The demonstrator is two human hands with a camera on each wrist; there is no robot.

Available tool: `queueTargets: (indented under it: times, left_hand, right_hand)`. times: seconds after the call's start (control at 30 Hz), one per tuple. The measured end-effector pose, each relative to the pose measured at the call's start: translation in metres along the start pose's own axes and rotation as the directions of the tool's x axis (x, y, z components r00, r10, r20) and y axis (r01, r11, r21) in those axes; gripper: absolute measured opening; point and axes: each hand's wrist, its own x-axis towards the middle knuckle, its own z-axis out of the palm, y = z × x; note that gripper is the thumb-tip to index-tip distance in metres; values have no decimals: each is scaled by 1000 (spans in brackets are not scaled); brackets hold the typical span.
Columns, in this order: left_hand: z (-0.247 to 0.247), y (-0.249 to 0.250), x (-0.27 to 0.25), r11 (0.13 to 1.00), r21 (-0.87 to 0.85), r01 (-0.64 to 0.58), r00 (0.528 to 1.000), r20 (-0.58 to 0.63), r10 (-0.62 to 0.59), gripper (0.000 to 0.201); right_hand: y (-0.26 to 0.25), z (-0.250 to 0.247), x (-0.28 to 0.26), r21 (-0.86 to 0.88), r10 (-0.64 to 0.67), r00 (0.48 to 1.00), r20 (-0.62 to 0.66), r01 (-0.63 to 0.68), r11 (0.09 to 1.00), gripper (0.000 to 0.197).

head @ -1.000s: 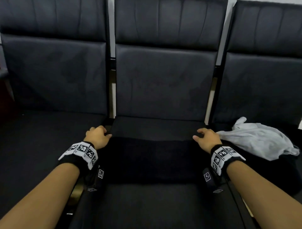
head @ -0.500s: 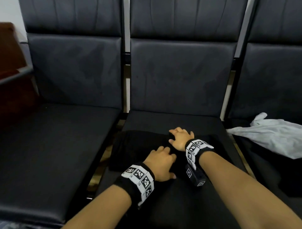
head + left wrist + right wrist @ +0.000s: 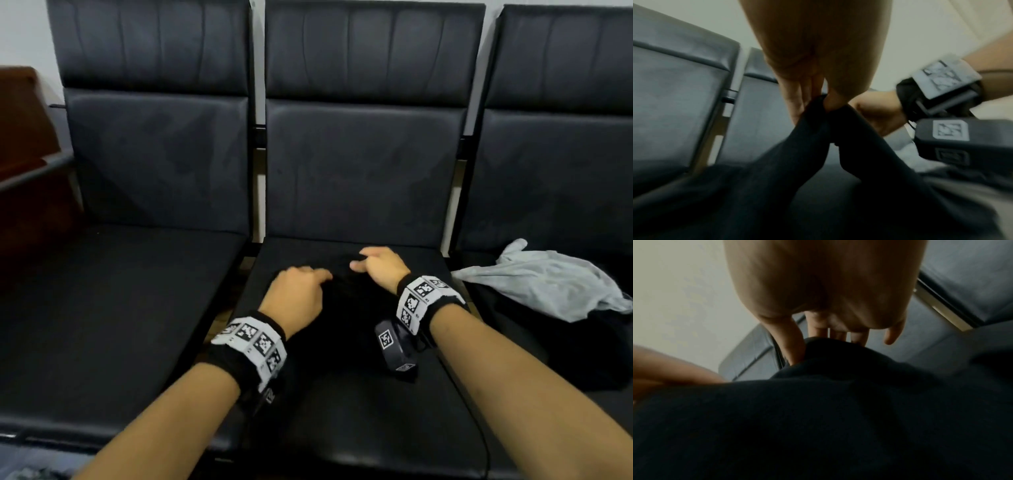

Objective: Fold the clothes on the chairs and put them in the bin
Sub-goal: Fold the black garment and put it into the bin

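— Black garment (image 3: 346, 308): where's it lying?
— On the seat of the middle chair (image 3: 363, 411), bunched up between both hands.
— What's the left hand (image 3: 294, 298) doing?
— Pinching a raised fold of it between thumb and fingers; the wrist view shows the cloth pulled up into a peak.
— And the right hand (image 3: 383, 267)?
— Thumb and fingers closed on the far edge.
— Anything else?
— A crumpled grey garment (image 3: 548, 284) on the right-hand chair (image 3: 555, 171).

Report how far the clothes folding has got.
Done: nothing visibly binned; no bin in view. In hand: left hand and right hand both pinch the black garment, part-folded on the middle chair. Left: finishing it, then the grey garment.
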Motion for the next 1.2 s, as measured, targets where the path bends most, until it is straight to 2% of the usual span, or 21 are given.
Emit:
queueTargets:
  times: [0.07, 0.1, 0.17, 0.27, 0.33, 0.43, 0.63, 0.77, 0.9, 1.1, 1.2]
  left_hand:
    - [-27, -10, -2, 970, -243, 11, 975, -214, -65, 41]
    - [-39, -16, -1, 936, -350, 14, 956, -269, -115, 40]
    - [-70, -19, -8, 824, -566, 32, 937, -269, -221, 43]
    - [-114, -11, -18, 620, -784, -11, 934, -229, -273, 29]
    - [-138, 1, -27, 598, -801, -41, 932, -247, -266, 18]
    - [-166, 14, -33, 618, -781, -95, 924, -300, -236, 16]
    - [-193, 27, -42, 609, -785, -115, 927, -305, -218, 18]
    - [-192, 28, -45, 606, -791, -91, 941, -267, -208, 14]
    - [-179, 27, -44, 609, -792, -34, 939, -234, -253, 12]
    - [-166, 24, -47, 602, -796, -54, 956, -217, -200, 15]
    - [-171, 20, -52, 546, -835, -64, 974, -171, -149, 19]
  right_hand:
    - [-14, -20, -11, 250, -55, 996, -63, 69, 966, 55]
    - [-21, -30, -17, 347, -70, 992, -102, 101, 932, 59]
    - [-38, -49, -38, 468, -146, 973, -178, 214, 858, 53]
    - [-58, -67, -73, 568, -276, 937, -212, 348, 745, 21]
    - [-69, -78, -97, 576, -347, 904, -249, 427, 697, 14]
    - [-79, -90, -122, 550, -419, 865, -274, 499, 670, 20]
    - [-89, -111, -163, 518, -453, 869, -200, 486, 704, 35]
    - [-82, -109, -167, 481, -458, 861, -223, 506, 716, 35]
    - [-70, -100, -161, 354, -424, 859, -287, 507, 786, 62]
    - [-54, -88, -154, 235, -399, 838, -371, 501, 833, 48]
    - [-53, -89, -157, 275, -405, 843, -355, 508, 816, 56]
